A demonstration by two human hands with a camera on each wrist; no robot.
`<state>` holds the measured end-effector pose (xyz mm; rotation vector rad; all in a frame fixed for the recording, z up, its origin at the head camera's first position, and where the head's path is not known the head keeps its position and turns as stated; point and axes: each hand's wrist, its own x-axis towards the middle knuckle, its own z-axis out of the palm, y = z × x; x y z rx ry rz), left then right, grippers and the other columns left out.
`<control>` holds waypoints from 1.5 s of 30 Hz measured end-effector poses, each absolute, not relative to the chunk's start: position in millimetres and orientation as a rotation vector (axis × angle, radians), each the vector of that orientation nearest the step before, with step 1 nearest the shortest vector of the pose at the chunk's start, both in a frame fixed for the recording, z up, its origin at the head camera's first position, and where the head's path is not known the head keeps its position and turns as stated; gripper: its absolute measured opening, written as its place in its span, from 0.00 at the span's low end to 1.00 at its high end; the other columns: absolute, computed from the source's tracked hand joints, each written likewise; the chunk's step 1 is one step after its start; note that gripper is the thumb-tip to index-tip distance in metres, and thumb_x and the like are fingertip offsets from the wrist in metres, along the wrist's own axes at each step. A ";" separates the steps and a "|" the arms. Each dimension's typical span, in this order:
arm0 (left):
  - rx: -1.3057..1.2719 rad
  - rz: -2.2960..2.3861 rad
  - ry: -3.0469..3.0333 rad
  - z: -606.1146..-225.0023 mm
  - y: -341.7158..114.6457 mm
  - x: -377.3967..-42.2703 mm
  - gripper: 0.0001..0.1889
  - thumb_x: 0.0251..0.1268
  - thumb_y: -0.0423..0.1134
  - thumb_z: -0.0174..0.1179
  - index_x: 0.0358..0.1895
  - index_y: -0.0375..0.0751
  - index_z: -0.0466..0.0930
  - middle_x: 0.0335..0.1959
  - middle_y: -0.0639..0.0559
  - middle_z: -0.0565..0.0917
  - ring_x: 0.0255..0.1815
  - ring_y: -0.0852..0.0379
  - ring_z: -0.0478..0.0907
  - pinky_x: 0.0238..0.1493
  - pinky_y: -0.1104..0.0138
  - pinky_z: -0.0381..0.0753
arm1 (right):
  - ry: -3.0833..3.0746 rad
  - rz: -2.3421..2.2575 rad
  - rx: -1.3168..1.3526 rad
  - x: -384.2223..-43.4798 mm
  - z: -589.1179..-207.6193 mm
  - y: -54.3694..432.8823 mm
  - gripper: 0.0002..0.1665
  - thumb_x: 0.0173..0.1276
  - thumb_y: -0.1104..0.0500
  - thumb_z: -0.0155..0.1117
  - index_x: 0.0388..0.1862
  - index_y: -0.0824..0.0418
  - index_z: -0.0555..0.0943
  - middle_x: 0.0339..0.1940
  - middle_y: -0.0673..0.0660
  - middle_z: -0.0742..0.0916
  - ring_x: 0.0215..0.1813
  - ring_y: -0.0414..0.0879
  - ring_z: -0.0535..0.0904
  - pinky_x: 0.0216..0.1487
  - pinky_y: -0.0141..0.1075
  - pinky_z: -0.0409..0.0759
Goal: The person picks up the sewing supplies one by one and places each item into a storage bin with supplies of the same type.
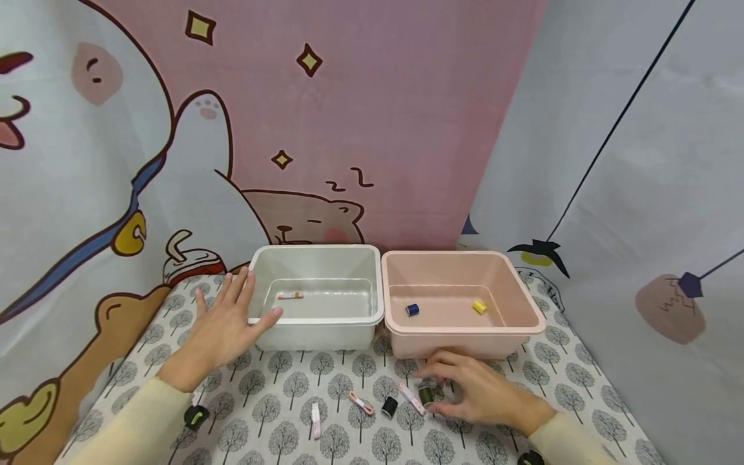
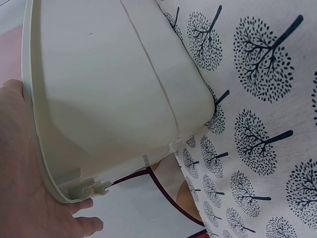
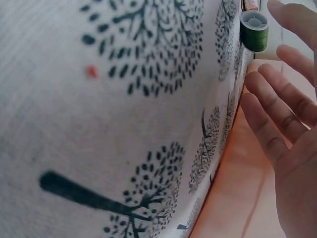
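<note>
My left hand (image 1: 223, 326) rests at the left front rim of the white bin (image 1: 322, 332), fingers spread and straight. Seen in the left wrist view, the hand lies along the bin's rim (image 2: 30, 106). My right hand (image 1: 476, 391) hovers around a dark green thread spool (image 1: 426, 396) on the cloth, thumb and fingers parted on either side of it. The right wrist view shows the green spool (image 3: 254, 32) standing just beyond the fingertips, with a gap between. Close to its left lie a pale pink strip (image 1: 411, 399) and a black thread spool (image 1: 389, 407).
A pink folded band (image 1: 361, 403) and a white strip (image 1: 316, 421) lie farther left on the tree-print cloth (image 1: 285, 439). Inside the pink bin (image 1: 459, 342) are a blue spool (image 1: 412, 310) and a yellow spool (image 1: 479, 307). The white bin contains a small orange-and-white strip (image 1: 290, 296).
</note>
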<state>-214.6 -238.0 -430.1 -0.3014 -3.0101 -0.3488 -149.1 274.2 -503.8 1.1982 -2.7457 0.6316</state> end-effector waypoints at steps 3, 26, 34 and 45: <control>-0.302 -0.350 -3.009 -428.9 -237.2 -215.3 0.60 0.88 0.81 0.40 0.98 0.35 0.41 1.00 0.36 0.40 1.00 0.23 0.39 0.85 0.12 0.22 | -2.773 0.641 1.201 -150.9 -507.7 274.6 0.34 0.72 0.38 0.87 0.74 0.42 0.89 0.65 0.42 0.90 0.52 0.32 0.88 0.55 0.38 0.95; -0.298 -0.344 -3.011 -428.0 -237.0 -216.3 0.60 0.87 0.82 0.39 0.98 0.35 0.41 1.00 0.37 0.39 1.00 0.23 0.39 0.85 0.13 0.21 | -2.798 0.730 1.249 -154.4 -509.7 270.0 0.21 0.76 0.45 0.85 0.64 0.42 0.92 0.51 0.38 0.89 0.46 0.29 0.83 0.48 0.28 0.89; -0.296 -0.351 -3.013 -429.1 -237.6 -215.8 0.60 0.87 0.82 0.39 0.98 0.35 0.42 1.00 0.36 0.40 1.00 0.23 0.40 0.85 0.13 0.20 | -2.854 0.749 1.224 -153.7 -508.9 270.3 0.18 0.77 0.44 0.84 0.62 0.42 0.92 0.50 0.37 0.88 0.46 0.29 0.83 0.48 0.28 0.89; -0.289 -0.348 -3.007 -429.3 -236.7 -213.4 0.60 0.87 0.81 0.42 0.98 0.35 0.43 1.00 0.34 0.43 1.00 0.23 0.41 0.84 0.10 0.24 | -2.839 0.763 1.229 -151.4 -504.6 269.4 0.18 0.78 0.45 0.84 0.62 0.43 0.92 0.50 0.37 0.89 0.47 0.28 0.83 0.47 0.28 0.90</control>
